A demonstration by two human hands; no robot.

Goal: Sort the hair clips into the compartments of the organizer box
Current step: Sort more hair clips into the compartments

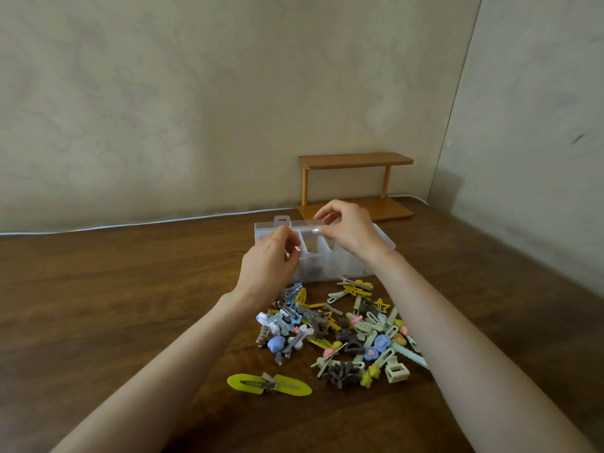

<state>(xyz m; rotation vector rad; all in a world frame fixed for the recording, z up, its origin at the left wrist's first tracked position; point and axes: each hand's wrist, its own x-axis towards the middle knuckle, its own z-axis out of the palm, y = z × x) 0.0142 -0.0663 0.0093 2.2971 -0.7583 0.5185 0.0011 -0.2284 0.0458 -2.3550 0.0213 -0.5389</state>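
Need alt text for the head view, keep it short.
A person's left hand and right hand pinch the clear lid of an organizer box on a wooden table. A pile of mixed hair clips lies in front of it; a small wooden shelf stands behind.

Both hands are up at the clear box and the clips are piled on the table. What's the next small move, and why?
Probably swing the lid fully back and let go. The left hand and right hand both pinch its edge above the organizer box, while the hair clips lie unsorted in front.
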